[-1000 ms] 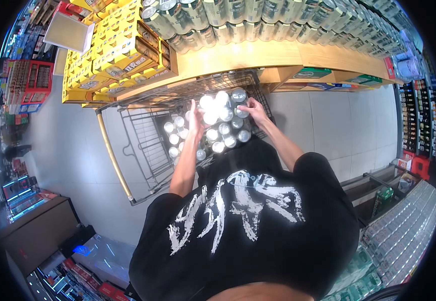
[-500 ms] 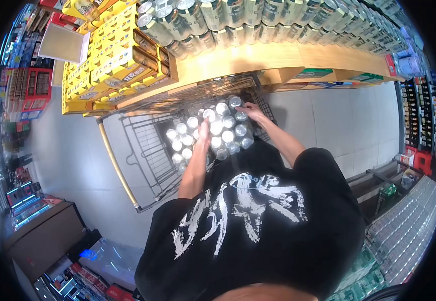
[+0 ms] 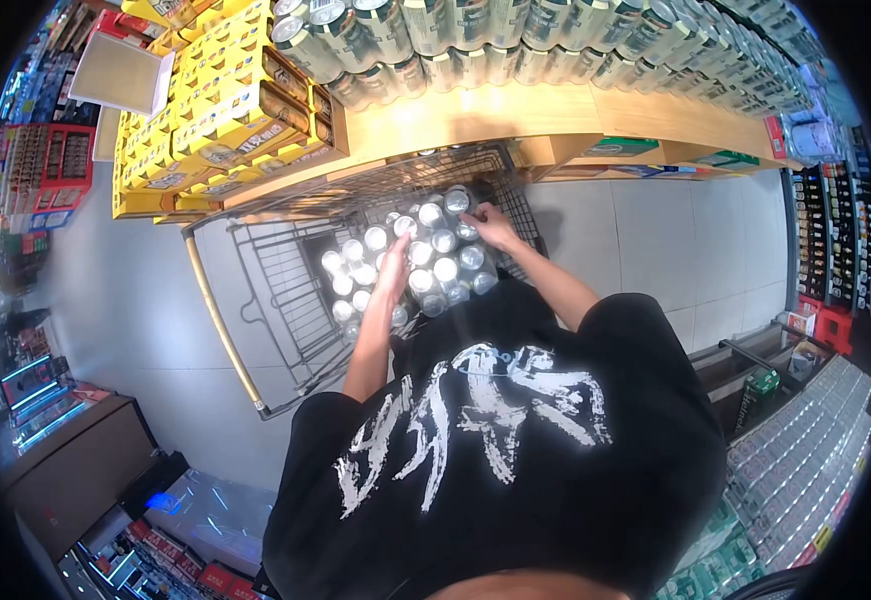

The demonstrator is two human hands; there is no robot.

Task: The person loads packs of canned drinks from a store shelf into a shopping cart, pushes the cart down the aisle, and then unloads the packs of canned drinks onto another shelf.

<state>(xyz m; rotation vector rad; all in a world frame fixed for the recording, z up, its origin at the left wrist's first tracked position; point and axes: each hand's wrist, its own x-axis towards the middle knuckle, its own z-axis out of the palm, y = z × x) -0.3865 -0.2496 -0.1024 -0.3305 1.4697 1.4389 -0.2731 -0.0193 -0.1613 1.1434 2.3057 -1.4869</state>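
Observation:
Silver-topped cans stand in close rows inside a wire shopping cart (image 3: 285,290). My left hand (image 3: 393,270) is set against the left side of the right-hand pack of cans (image 3: 444,268), its fingers pointing up between the rows and partly hidden. At the far right corner of that pack, my right hand (image 3: 495,228) has its fingers curled on the outer cans. More cans (image 3: 343,285) in a second group lie to the left of my left hand.
Beyond the cart runs a wooden shelf (image 3: 435,125) stacked with rows of tall cans (image 3: 445,25). Yellow cartons (image 3: 205,120) stand at its left end. The cart's yellowish handle (image 3: 213,315) faces left. A dark rack (image 3: 755,370) and stacked packs (image 3: 805,450) are at the right.
The view has shifted a little, so the cart and cans appear slightly to the left. Both hands keep nearly the same places on the pack.

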